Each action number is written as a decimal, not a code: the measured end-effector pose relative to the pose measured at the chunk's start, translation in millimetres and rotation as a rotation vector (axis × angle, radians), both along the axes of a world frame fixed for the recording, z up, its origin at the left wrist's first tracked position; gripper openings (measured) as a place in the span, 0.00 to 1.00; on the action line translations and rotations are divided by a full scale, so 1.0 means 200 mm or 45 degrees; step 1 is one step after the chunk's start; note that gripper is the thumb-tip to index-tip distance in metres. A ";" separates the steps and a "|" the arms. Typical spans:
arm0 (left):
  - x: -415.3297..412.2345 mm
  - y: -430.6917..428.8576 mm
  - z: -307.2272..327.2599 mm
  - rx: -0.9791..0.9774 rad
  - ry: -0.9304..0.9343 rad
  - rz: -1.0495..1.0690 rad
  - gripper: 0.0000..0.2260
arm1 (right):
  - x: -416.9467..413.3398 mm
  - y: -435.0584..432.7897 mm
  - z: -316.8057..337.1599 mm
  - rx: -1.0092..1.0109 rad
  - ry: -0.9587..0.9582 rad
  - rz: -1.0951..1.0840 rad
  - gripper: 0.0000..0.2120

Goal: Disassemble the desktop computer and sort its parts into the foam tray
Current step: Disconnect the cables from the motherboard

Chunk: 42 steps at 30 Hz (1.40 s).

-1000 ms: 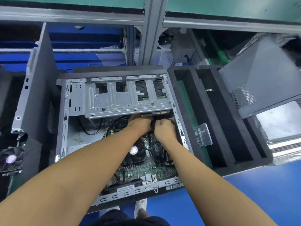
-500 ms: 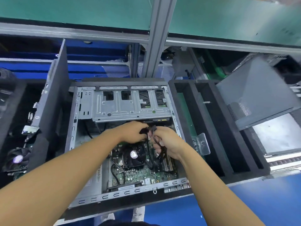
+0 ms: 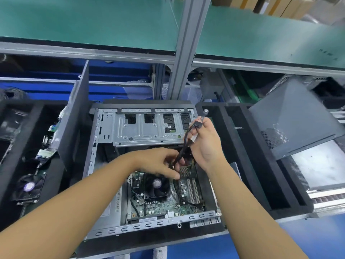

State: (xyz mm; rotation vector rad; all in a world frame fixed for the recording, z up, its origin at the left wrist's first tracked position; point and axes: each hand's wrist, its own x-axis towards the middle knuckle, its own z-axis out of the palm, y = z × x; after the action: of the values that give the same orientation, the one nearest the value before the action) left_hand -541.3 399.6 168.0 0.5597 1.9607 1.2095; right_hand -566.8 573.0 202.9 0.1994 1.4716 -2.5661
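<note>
desktop computer (image 3: 141,135) open; rt hand (image 3: 205,146) fingers (image 3: 210,126) curl round cable (image 3: 184,144), lt hand (image 3: 158,161) pinches its lower end; barcode (image 3: 118,200) unreadable.

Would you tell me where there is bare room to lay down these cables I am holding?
The long slots of the right foam tray, between the case and the leaning side panel, look bare where visible. The left foam tray is crowded with a fan and boards.
</note>
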 end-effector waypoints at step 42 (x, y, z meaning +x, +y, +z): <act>-0.15 0.11 0.10 -1.234 0.287 -0.371 0.18 | -0.30 0.25 -0.06 0.032 -0.347 -0.543 0.14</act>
State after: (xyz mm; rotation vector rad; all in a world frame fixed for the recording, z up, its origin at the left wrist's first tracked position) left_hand -571.8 422.3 188.2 0.4364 2.2515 -0.0504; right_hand -627.5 622.8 191.5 0.9182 1.4846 -2.6856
